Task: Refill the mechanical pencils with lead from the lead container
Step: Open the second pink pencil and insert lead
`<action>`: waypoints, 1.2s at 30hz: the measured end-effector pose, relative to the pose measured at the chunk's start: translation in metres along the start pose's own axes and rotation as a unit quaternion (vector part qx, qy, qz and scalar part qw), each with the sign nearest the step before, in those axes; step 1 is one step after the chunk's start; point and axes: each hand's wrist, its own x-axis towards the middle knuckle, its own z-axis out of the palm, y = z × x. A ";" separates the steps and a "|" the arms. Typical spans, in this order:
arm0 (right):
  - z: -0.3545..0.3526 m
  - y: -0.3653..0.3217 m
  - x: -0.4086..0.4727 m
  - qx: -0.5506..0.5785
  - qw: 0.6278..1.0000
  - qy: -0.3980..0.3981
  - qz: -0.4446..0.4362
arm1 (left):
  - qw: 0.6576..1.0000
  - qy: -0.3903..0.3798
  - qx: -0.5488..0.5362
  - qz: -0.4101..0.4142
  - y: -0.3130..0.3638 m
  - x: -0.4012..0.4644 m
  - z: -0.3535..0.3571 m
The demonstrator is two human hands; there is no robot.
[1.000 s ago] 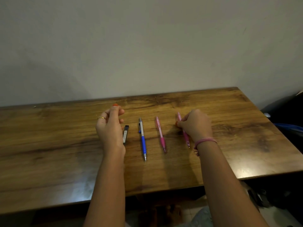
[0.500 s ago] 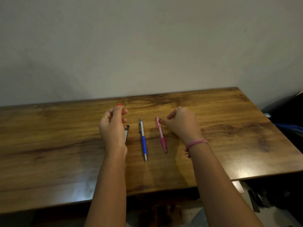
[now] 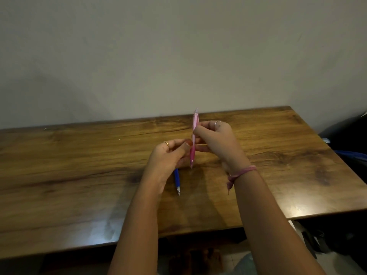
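Wall [image 3: 178, 56]: plain, pale, behind the far edge of the table; no writing on it.
Table [image 3: 69, 175]: wood grain, glossy glare near the near left edge.
Right hand [image 3: 217, 140]: raised above the table, fingers curled round the upper part of the pink pencil; ring on one finger, pink band [image 3: 241, 173] at the wrist.
Left hand [image 3: 168, 157]: just left of the right hand, fingers curled, tips at the pencil's lower part; gold ring visible.
Pink pencil [image 3: 193, 143]: near upright, tip down, off the table; no print legible.
Blue pencil [image 3: 177, 179]: flat on the table, tip toward the near edge, far end hidden under the left hand.
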 end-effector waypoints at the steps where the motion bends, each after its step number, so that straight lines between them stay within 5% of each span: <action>1: 0.000 -0.002 -0.001 0.008 1.000 -0.001 -0.006 | 1.000 -0.007 -0.007 -0.003 0.001 -0.001 0.002; 6: 0.001 -0.002 -0.001 -0.008 0.999 0.006 -0.053 | 0.999 -0.028 -0.018 0.011 0.003 -0.003 0.003; 16: 0.006 -0.013 -0.008 0.232 0.968 -0.078 -0.046 | 0.995 -0.083 0.034 0.046 0.000 -0.006 0.003; 36: 0.009 -0.011 -0.007 0.304 0.951 -0.055 0.003 | 0.995 -0.069 0.017 0.063 0.003 -0.008 0.009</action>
